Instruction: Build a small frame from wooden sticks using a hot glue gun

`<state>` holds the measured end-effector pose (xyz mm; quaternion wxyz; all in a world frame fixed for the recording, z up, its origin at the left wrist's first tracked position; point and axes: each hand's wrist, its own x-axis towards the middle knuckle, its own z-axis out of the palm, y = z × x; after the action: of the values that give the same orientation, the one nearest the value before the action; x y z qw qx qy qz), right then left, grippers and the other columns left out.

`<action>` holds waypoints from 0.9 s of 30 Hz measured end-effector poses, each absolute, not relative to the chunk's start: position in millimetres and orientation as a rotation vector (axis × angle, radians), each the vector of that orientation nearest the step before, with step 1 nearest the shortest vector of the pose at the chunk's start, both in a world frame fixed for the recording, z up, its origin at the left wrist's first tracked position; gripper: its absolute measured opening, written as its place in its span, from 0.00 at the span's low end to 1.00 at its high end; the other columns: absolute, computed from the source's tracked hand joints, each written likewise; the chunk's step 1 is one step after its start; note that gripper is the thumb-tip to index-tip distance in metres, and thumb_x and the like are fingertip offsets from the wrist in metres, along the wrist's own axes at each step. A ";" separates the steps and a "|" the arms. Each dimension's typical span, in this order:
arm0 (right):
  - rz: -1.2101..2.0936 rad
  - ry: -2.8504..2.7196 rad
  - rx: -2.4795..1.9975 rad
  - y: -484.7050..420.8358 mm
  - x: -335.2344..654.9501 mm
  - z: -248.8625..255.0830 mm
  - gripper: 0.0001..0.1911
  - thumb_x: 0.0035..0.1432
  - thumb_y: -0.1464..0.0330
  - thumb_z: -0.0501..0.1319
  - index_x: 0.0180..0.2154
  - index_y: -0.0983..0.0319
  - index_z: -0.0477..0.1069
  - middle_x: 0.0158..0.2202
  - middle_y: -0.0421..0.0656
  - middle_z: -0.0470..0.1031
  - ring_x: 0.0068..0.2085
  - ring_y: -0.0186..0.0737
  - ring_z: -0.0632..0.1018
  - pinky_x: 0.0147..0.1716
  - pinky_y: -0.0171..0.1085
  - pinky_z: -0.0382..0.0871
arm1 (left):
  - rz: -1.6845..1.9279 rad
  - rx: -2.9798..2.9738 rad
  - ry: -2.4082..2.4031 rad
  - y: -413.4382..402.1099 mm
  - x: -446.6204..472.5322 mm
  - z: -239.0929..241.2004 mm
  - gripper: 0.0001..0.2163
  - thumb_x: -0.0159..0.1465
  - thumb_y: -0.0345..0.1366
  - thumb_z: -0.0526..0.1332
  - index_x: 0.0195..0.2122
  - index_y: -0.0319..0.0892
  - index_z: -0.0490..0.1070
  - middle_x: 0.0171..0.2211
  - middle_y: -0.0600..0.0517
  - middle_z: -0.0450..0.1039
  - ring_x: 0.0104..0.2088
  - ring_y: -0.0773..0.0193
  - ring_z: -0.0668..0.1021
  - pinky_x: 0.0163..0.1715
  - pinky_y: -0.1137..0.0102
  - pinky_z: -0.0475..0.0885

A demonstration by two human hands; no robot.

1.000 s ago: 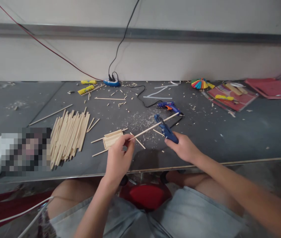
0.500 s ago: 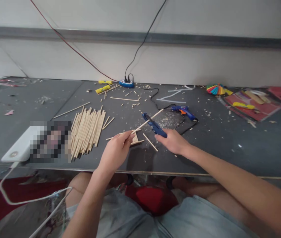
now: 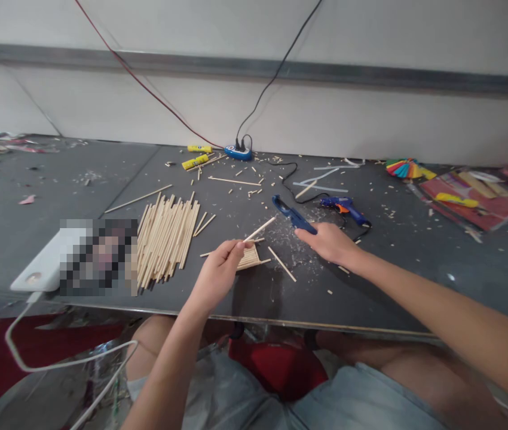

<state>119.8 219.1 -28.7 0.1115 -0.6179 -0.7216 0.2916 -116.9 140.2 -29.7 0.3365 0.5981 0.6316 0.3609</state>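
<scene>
Pinched in my left hand point(image 3: 222, 266) is a pale wooden stick point(image 3: 260, 229), its free end pointing up and to the right. Under and beside those fingers lies a small frame of joined sticks point(image 3: 249, 257), partly hidden by the hand. My right hand point(image 3: 326, 240) grips a blue hand cutter point(image 3: 294, 216), whose curved jaws stand apart from the stick's end. A cut stick piece point(image 3: 306, 189) lies beyond the cutter. Another loose stick point(image 3: 282, 264) rests on the table between my hands.
To the left are a pile of sticks point(image 3: 167, 239) and a white power bank point(image 3: 50, 260) with a cable. A blue glue gun point(image 3: 343, 208) lies right of the cutter. Behind are a power strip point(image 3: 238, 152), yellow tubes point(image 3: 195, 162) and scattered offcuts. A red packet point(image 3: 473, 200) lies right.
The cutter's jaws have come off the stick and moved away to the right. The held stick is now shorter, and a cut-off piece lies beyond the cutter. The view has shifted slightly left.
</scene>
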 end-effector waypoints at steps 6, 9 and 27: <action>0.759 -2.156 -1.952 217.1 158.0 -21.5 0.25 0.54 0.47 0.50 0.22 0.59 0.67 0.19 0.42 0.71 0.21 0.41 0.71 0.22 0.35 0.57 | 1.073 1.195 1.424 134.2 -104.4 -24.0 0.10 0.64 0.41 0.48 0.30 0.43 0.62 0.21 0.55 0.67 0.21 0.68 0.66 0.23 0.73 0.62; 0.706 -2.139 -2.050 212.0 191.1 -23.6 0.25 0.55 0.46 0.49 0.26 0.58 0.71 0.23 0.43 0.75 0.25 0.44 0.75 0.25 0.36 0.61 | 0.967 1.179 1.342 129.1 -97.9 -23.0 0.09 0.64 0.40 0.48 0.30 0.43 0.60 0.23 0.54 0.70 0.22 0.68 0.67 0.24 0.73 0.63; 0.088 -2.093 -2.504 176.2 360.0 -87.8 0.42 0.55 0.44 0.45 0.50 0.76 0.66 0.42 0.70 0.71 0.43 0.65 0.73 0.37 0.47 0.63 | 0.834 0.807 0.849 110.0 -53.5 -52.1 0.34 0.59 0.36 0.61 0.62 0.51 0.43 0.41 0.49 0.71 0.34 0.64 0.77 0.38 0.63 0.72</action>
<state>360.0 176.2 -87.8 -0.0615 -0.7656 -0.6398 0.0268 -53.5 110.0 -52.1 0.7524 0.3697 0.3888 0.3822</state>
